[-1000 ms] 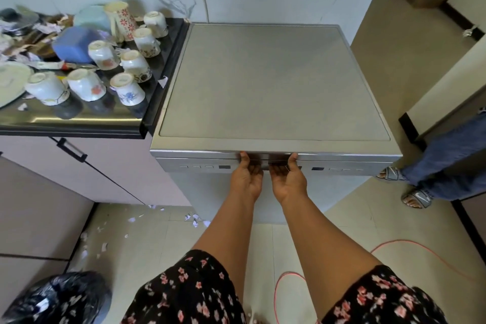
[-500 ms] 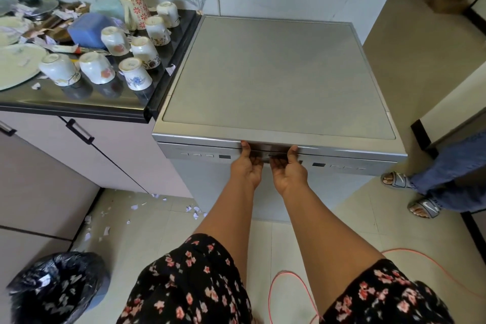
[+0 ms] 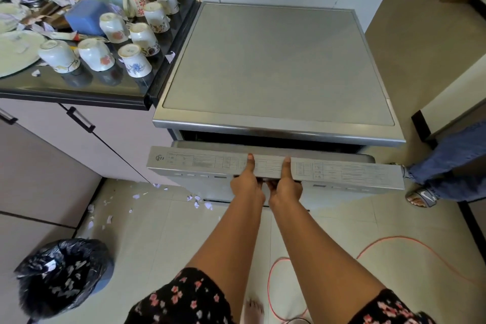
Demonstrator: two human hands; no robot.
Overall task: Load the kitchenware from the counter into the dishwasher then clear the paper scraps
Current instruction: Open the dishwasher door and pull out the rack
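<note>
Both your hands are on the dishwasher door (image 3: 205, 166). Your left hand (image 3: 247, 187) and right hand (image 3: 286, 189) sit side by side at its middle, thumbs laid flat on the top edge, fingers curled under into the handle recess, gripping it.

Half a second ago the door sat shut under the dishwasher top (image 3: 276, 66). Now its upper edge has swung out toward you, a dark gap shows just beyond your thumbs, and the printed strip on the door's rim is exposed. The latch looks released, so the opening step is under way, but the gap is too narrow for loading and no racks are visible yet.

The cups (image 3: 134, 60) stand upside down on the surface (image 3: 105, 87), up and well to the left of your left hand, with a plate (image 3: 15, 52) further left again. By the look of it, none of the kitchenware has gone in. Paper scraps (image 3: 196, 202) lie on the floor just below and left of your left hand, and more are scattered among the cups. The bin bag (image 3: 60, 276) sits lower left, well apart.
</note>
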